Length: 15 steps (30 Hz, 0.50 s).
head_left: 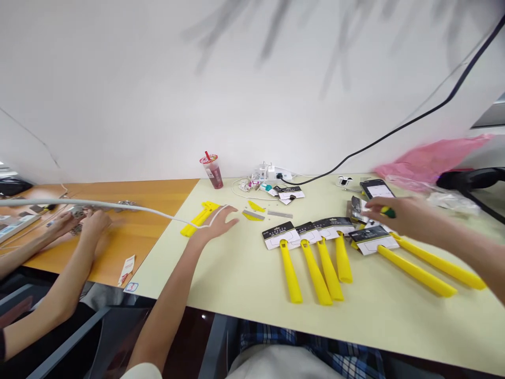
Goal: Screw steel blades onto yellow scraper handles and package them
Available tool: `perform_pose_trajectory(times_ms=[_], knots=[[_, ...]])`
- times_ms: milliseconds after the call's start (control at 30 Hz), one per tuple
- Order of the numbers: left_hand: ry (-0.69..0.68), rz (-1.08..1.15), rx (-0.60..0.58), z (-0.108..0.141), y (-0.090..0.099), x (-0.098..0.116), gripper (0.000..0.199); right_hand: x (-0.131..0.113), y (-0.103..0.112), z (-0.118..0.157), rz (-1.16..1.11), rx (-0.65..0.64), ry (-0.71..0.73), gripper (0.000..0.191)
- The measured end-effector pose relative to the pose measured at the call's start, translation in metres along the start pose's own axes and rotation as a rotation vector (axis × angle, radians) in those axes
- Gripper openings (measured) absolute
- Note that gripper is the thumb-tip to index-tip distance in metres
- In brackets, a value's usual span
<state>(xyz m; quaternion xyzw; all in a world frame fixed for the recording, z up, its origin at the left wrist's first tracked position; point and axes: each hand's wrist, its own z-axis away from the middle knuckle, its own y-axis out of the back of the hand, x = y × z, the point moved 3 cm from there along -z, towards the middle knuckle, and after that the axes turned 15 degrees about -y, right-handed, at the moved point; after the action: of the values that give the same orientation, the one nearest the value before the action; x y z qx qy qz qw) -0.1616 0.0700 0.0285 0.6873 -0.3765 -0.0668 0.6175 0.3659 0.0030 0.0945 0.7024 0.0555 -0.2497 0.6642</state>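
Note:
My left hand (218, 222) rests low over the table with its fingers stretched out, just right of a few yellow plastic handles (194, 224). Whether it touches them I cannot tell. My right hand (400, 215) is closed around a small tool with a dark green handle (389, 212); its tip is hidden. Below its fingertips are a small packaged piece (357, 208) and a black-and-white card (372, 240) on a long yellow handle (418, 271). Several more carded yellow handles (291, 273) lie side by side in the middle. Yellow pieces (256, 206) and a metal strip (280, 214) lie between my hands.
A drink cup (213, 171) and a power strip (272, 172) stand by the wall. A phone (376, 189) and pink plastic bag (428, 163) are at right. A white cable (138, 207) crosses before my left hand. Another person's hands (89, 221) work at left.

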Motion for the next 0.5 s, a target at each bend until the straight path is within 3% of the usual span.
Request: perform_pose_trajectory(times_ms=[100, 233, 333, 500], knots=[[0.176, -0.275, 0.075, 0.018, 0.024, -0.031, 0.038, -0.025, -0.04, 0.022, 0.017, -0.101, 0.237, 0.016], [0.377, -0.401, 0.028, 0.046, 0.034, -0.058, 0.043, -0.041, -0.069, 0.056, -0.004, -0.219, 0.318, 0.031], [0.401, -0.332, -0.005, 0.06, 0.031, -0.062, 0.032, -0.044, -0.071, 0.078, -0.047, -0.185, 0.327, 0.032], [0.355, -0.275, 0.062, 0.065, 0.034, -0.058, 0.035, -0.039, -0.043, 0.12, -0.092, -0.141, 0.348, 0.026]])
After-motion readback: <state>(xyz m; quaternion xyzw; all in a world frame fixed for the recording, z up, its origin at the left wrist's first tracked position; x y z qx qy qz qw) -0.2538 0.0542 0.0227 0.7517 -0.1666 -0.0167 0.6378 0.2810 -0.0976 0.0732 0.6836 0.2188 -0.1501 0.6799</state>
